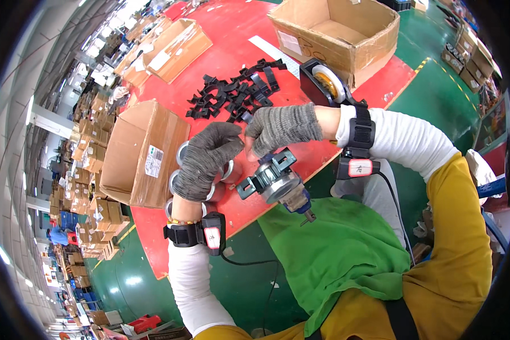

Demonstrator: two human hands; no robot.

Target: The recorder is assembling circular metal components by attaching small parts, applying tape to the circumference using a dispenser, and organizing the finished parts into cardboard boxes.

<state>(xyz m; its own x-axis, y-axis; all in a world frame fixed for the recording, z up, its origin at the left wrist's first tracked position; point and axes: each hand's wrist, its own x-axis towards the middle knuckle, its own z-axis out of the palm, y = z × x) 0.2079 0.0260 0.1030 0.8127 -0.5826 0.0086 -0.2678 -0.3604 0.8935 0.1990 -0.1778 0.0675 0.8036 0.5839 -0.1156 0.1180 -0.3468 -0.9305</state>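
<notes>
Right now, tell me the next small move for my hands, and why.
I'd probably bring the right hand down to the dark bracket on the round metal part: it is close by, just above it in the picture, where it meets the left hand. I can't tell whether the fingers pinch something small, so go gently.

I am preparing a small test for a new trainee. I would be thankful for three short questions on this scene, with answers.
1. What colour is the glove on the left hand?
2. True or false: black plastic pieces lie loose on the red table.
3. Which is nearest the tape dispenser? A) the green apron; B) the open box at upper right; C) the left hand.

Key: 1. grey; 2. true; 3. B.
</notes>
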